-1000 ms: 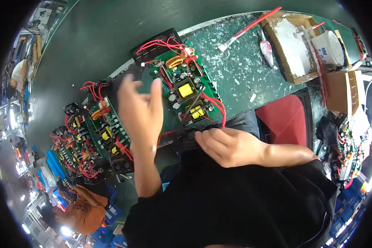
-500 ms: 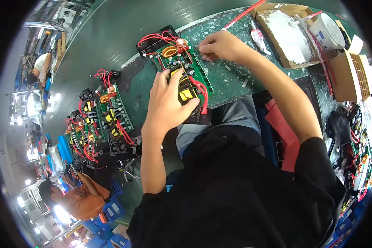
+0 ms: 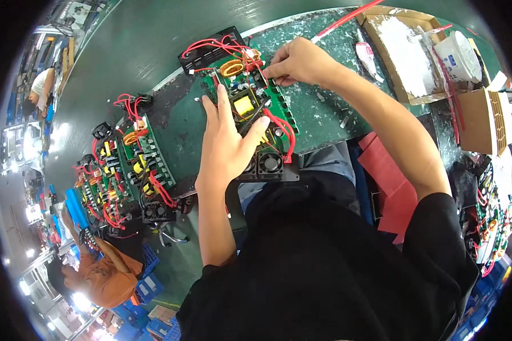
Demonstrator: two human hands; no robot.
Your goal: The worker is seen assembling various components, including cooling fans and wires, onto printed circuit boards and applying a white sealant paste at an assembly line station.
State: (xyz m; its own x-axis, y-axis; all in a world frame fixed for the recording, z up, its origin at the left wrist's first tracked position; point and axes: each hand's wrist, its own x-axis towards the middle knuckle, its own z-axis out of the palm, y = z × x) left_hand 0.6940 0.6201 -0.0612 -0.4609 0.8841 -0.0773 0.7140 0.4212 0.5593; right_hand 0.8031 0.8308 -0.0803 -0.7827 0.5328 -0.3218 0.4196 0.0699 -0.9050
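A green circuit board (image 3: 275,104) lies on the bench in front of me, carrying copper coils, a yellow-wrapped transformer (image 3: 244,106) and red wires. Black fans (image 3: 271,163) sit at its near end, and a black vented panel (image 3: 209,52) at its far end. Over the board's left side rests my left hand (image 3: 224,145), open, its fingers stretched out and its thumb apart, touching parts by the transformer. My right hand (image 3: 300,62) is closed in a pinch at the board's far right edge, beside the coil. Whatever its fingertips hold is too small to make out.
More wired boards (image 3: 145,156) stand to the left. At the right are a cardboard tray (image 3: 418,99) of white paste, a white tub (image 3: 459,57), a squeeze tube (image 3: 368,58) and a carton (image 3: 477,122). A co-worker in orange (image 3: 111,273) is at lower left.
My right hand has moved left to the board's edge, its fingers drawing together. My left hand has shifted lower on the board, uncovering the transformer. The fans show more plainly.
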